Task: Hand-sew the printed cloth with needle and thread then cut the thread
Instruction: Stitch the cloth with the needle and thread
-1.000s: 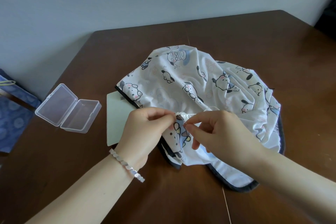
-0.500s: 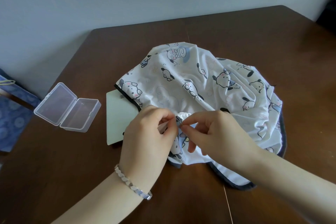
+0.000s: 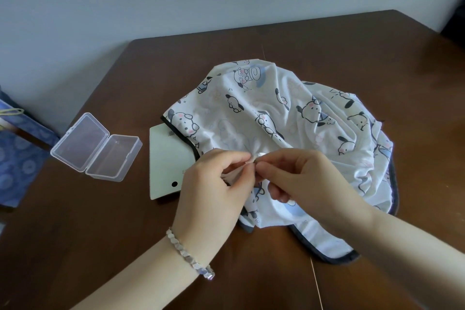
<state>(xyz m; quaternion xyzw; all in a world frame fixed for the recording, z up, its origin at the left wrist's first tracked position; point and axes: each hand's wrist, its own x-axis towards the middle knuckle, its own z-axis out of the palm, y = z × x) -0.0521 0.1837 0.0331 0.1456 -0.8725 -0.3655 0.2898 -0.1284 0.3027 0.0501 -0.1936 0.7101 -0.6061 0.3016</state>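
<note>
Printed cloth (image 3: pixel 289 118) lies bunched on the brown bench (image 3: pixel 352 40), with a small fold near its front edge raised and pinched between the fingers (image 3: pixel 235 158) of the left hand (image 3: pixel 214 191) and the right hand (image 3: pixel 309 178). Their tips meet there. Anything finer in that pinch is too small to make out, and a pale card (image 3: pixel 166 158) is partly hidden under the cloth.

White cartoon-dog printed cloth (image 3: pixel 271 118), dark-edged, on brown table (image 3: pixel 100 246).
</note>
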